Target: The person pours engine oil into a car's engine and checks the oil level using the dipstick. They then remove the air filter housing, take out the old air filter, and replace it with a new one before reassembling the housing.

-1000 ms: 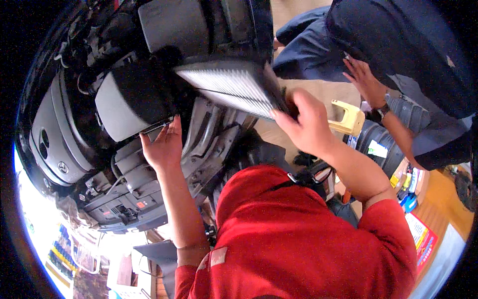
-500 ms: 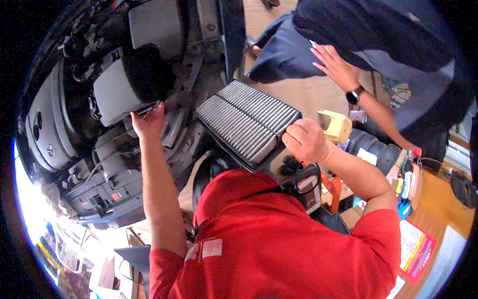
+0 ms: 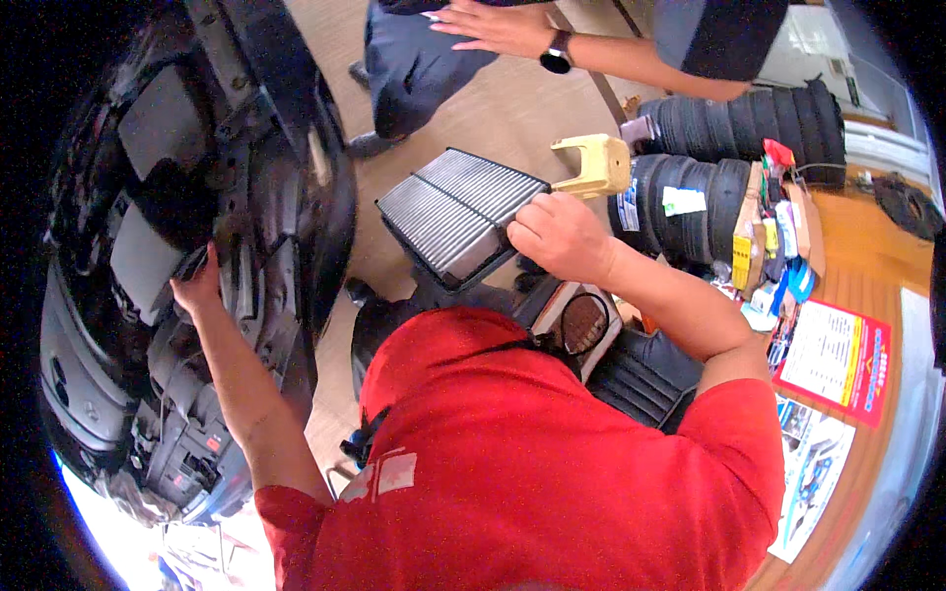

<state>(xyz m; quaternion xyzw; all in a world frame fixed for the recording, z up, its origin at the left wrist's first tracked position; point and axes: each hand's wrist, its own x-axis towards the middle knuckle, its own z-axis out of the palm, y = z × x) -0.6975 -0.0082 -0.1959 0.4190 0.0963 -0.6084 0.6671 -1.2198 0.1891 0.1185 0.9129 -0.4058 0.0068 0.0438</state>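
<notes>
My right hand (image 3: 564,236) is closed on the near right corner of a pleated engine air filter (image 3: 458,209). The filter has pale grey folds and a black rim, and hangs tilted in front of my red shirt. Over on the left, my left hand (image 3: 200,288) reaches into a car's engine bay. Its thumb lies along the edge of a grey plastic cover (image 3: 146,258), and the other fingers curl beneath that edge, partly hidden. Beside the cover lies a large grey engine cover (image 3: 84,389).
Another person's hand (image 3: 493,27), wearing a black watch, is stretched out at the top. Beyond the filter is a yellow plastic stool-like object (image 3: 598,164). Stacked tyres (image 3: 690,202) lie to the right, with a wooden counter (image 3: 862,236) holding printed sheets. The car's front edge (image 3: 335,197) runs along the left.
My view has swung to the right, so the car sits farther left. Both hands keep their holds on the filter and the grey cover. More of the tyres shows.
</notes>
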